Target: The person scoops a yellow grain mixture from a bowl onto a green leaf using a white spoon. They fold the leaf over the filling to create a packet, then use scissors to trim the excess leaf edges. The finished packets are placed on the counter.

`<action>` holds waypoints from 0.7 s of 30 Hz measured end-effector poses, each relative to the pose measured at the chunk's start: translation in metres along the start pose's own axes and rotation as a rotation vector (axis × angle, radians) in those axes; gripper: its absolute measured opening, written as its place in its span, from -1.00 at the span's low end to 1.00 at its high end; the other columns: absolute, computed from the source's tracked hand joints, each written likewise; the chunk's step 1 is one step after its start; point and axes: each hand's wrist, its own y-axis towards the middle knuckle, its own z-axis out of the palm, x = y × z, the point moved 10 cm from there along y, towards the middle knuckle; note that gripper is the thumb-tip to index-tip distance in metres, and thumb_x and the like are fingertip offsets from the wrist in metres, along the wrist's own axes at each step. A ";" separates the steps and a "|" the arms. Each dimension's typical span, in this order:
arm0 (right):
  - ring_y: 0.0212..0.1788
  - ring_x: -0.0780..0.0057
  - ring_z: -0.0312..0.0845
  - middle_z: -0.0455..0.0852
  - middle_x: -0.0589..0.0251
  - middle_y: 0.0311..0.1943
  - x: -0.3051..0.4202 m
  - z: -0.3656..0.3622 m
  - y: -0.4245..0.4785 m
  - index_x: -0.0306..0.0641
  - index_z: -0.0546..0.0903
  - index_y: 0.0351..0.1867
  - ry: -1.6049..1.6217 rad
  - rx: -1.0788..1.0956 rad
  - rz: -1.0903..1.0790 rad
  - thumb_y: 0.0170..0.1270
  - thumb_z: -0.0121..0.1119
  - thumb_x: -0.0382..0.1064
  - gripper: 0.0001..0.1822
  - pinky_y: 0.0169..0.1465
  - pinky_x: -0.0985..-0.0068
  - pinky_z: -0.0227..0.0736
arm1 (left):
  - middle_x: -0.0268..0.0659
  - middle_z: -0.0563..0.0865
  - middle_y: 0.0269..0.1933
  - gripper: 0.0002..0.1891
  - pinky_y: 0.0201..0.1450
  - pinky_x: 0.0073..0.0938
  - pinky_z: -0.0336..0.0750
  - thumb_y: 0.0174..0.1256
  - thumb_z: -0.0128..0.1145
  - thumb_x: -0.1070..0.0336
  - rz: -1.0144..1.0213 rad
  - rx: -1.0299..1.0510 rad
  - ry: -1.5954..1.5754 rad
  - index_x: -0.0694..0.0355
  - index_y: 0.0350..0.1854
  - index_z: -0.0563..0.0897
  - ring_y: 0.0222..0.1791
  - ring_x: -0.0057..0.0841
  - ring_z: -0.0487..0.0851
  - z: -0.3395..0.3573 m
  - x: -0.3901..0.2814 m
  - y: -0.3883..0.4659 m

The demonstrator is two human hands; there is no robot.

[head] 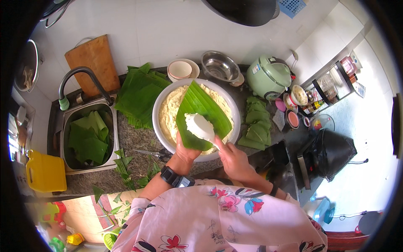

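In my left hand lies a cut piece of green banana leaf, held over a large white basin. Pale yellow dough or batter fills much of that basin. My right hand grips the handle of a white plastic rice paddle, its bowl resting on or just above the leaf. A lump of the pale mixture shows at the paddle's far edge. Right of the basin lie several folded leaf parcels. A stack of flat leaf pieces sits on its left.
Scissors and leaf scraps lie on the granite counter near my left forearm. A steel sink holds more leaves. Behind the basin stand white bowls, a steel bowl and a green rice cooker.
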 end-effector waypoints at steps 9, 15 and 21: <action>-0.49 0.16 0.46 0.46 0.13 -0.43 0.001 -0.008 -0.002 -0.08 0.23 0.27 -0.045 -0.027 0.008 0.19 -0.01 -0.35 -0.43 -0.46 0.30 0.40 | -0.22 0.59 -0.03 -0.55 0.09 -0.24 0.40 0.32 -0.24 -0.04 -0.027 0.030 -0.036 0.16 0.04 0.48 -0.03 -0.28 0.55 0.012 0.005 -0.002; -0.47 0.19 0.48 0.48 0.15 -0.41 0.005 -0.012 -0.003 -0.10 0.26 0.26 -0.044 -0.043 -0.004 0.18 -0.01 -0.37 -0.44 -0.44 0.33 0.41 | -0.23 0.60 -0.03 -0.56 0.09 -0.25 0.39 0.32 -0.23 -0.03 -0.022 0.007 -0.052 0.15 0.03 0.49 -0.04 -0.28 0.54 0.014 0.005 -0.003; -0.46 0.22 0.50 0.49 0.16 -0.43 0.009 -0.017 -0.005 -0.11 0.29 0.25 -0.024 -0.042 0.009 0.15 0.00 -0.40 -0.44 -0.43 0.34 0.42 | -0.23 0.59 -0.03 -0.55 0.10 -0.30 0.37 0.32 -0.21 -0.05 -0.047 0.055 -0.052 0.18 0.02 0.48 -0.03 -0.31 0.52 0.023 0.004 -0.008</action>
